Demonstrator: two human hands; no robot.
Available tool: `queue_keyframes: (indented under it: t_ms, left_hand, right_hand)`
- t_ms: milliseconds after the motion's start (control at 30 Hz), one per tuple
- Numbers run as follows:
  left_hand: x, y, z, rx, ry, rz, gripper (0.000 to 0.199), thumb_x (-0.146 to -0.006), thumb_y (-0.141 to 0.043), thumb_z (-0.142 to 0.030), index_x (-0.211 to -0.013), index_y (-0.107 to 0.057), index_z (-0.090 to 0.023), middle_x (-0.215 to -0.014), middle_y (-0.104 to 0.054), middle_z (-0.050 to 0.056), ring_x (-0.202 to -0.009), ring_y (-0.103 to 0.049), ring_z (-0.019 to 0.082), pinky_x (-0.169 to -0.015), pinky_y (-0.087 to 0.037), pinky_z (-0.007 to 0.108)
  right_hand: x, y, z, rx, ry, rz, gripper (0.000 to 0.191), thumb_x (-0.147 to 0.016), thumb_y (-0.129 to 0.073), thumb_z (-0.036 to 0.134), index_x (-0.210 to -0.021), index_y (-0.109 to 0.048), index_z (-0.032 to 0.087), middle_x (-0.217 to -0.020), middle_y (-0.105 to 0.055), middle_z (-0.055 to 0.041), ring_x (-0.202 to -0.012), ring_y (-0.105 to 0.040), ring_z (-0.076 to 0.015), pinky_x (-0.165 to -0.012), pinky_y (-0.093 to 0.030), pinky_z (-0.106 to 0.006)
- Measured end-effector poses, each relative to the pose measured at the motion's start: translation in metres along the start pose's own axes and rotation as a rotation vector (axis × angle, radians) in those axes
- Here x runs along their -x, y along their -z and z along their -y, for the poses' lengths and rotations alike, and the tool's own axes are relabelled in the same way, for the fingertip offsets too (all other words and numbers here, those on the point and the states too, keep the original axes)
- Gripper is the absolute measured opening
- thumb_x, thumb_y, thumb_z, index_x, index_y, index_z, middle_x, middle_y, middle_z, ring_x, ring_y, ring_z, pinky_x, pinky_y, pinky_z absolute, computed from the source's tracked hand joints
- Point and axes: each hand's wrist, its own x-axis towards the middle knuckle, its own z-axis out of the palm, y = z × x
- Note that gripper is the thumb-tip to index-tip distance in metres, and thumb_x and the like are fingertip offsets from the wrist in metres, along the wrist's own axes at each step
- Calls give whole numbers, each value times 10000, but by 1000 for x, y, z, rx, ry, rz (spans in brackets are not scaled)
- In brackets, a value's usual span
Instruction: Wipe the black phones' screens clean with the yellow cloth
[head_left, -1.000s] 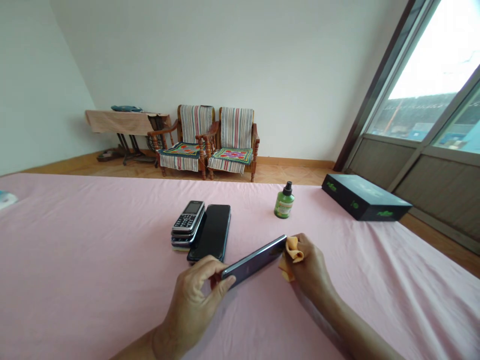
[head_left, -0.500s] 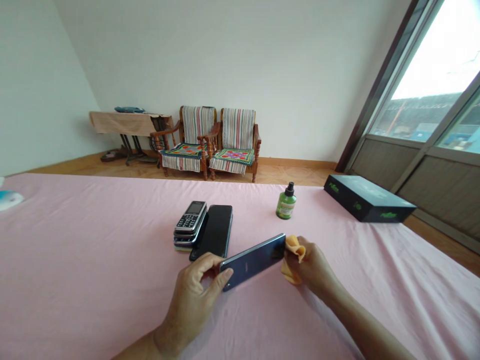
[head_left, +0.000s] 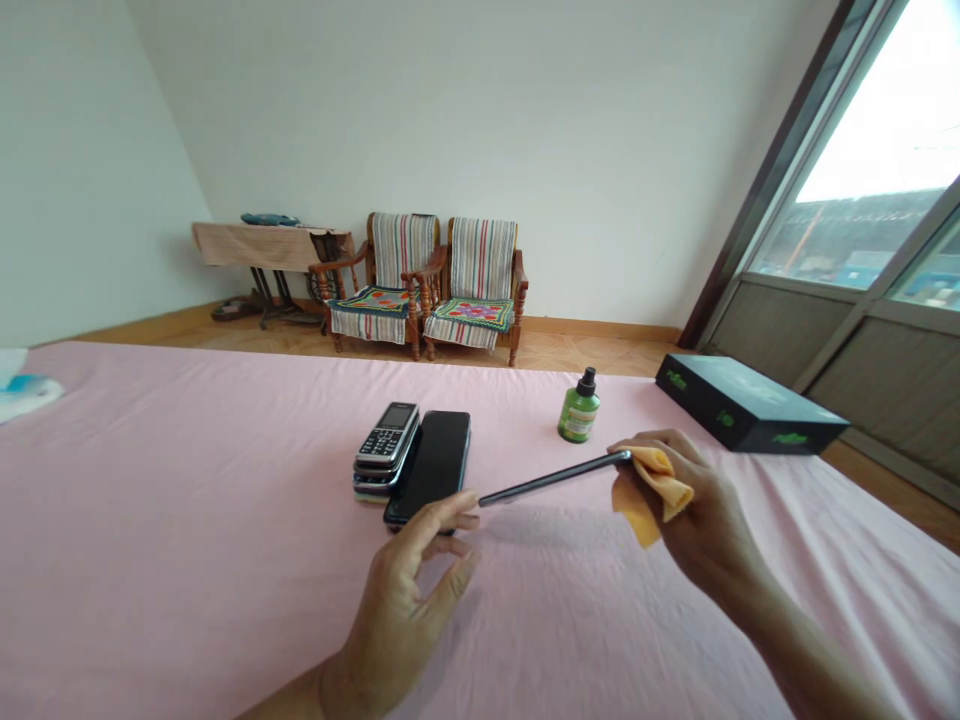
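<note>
A dark smartphone (head_left: 551, 479) is held nearly edge-on above the pink cloth. My right hand (head_left: 694, 500) grips its right end together with a folded yellow cloth (head_left: 652, 490). By the phone's left end, my left hand (head_left: 412, 590) has its fingers apart, with the fingertips close to the edge; whether they touch it I cannot tell. Just beyond the left hand, a black smartphone (head_left: 439, 455) lies flat. Against its left side rests a stack of phones topped by a silver-and-black keypad phone (head_left: 390, 435).
A green bottle with a black cap (head_left: 579, 408) stands beyond the phone. At the right is a black box (head_left: 750, 400) with green lettering. The pink cloth (head_left: 187, 520) covers the surface. Two wooden chairs (head_left: 472, 270) and a draped table (head_left: 255, 245) stand by the wall.
The smartphone has moved right and turned from showing its broad face to nearly edge-on. My left hand has opened off its end. My right hand has moved right and up with the yellow cloth.
</note>
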Motion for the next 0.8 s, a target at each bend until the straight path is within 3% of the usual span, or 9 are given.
queue_keyframes:
  t_ms: [133, 233, 333, 400, 567, 667, 800]
  left_hand:
    - [4, -4, -2, 198, 137, 102, 381, -914, -587, -336, -1268, -494, -232, -1139, -644, 109, -974, -658, 225, -837, -542, 357]
    - [4, -8, -3, 454, 294, 222, 559, -910, -573, -479, -1374, -377, -236, -1070, -657, 115, -903, -673, 236, -752, -557, 363]
    - [2, -11, -3, 599, 394, 232, 659, -890, -564, -553, -1403, -346, -203, -955, -671, 97, -876, -665, 239, -719, -542, 351]
    - [-1, -11, -1, 636, 451, 225, 644, -867, -596, -558, -1351, -421, -171, -934, -671, 94, -861, -661, 232, -722, -525, 335]
    - [0, -10, 5, 629, 520, 167, 589, -765, -746, -460, -1233, -533, -172, -978, -669, 88, -942, -650, 251, -808, -499, 353]
    - [4, -11, 6, 539, 455, 264, 570, -798, -726, -395, -1282, -505, -189, -1000, -669, 92, -942, -652, 241, -830, -497, 359]
    - [7, -14, 1, 419, 399, 348, 704, -855, -654, -320, -1450, -282, -253, -1066, -654, 92, -917, -654, 217, -813, -512, 357]
  right_hand:
    - [15, -11, 24, 183, 221, 7, 240, -917, -420, 148, -1068, -602, 188, -999, -561, -99, -870, -597, -211, -686, -530, -318]
    - [27, -20, 51, 301, 374, 49, 307, -957, -322, 143, -1092, -597, 161, -969, -586, -119, -780, -606, -205, -600, -546, -293]
    - [38, -27, 73, 367, 567, 77, 338, -968, -296, 146, -1142, -584, 116, -870, -630, -113, -663, -597, -195, -552, -544, -282]
    - [45, -33, 80, 358, 593, 106, 313, -951, -332, 128, -1115, -599, 124, -821, -645, -95, -637, -598, -190, -548, -538, -270]
    - [58, -51, 73, 182, 421, 297, 244, -910, -416, 94, -826, -617, 205, -643, -598, -16, -513, -567, -136, -439, -477, -194]
    - [51, -48, 65, 12, 267, 433, 199, -855, -485, 79, -772, -609, 212, -701, -592, -1, -539, -580, -113, -437, -464, -171]
    - [34, -37, 54, -70, 23, 333, 251, -752, -494, 16, -812, -662, 193, -832, -574, -36, -685, -614, -144, -540, -494, -215]
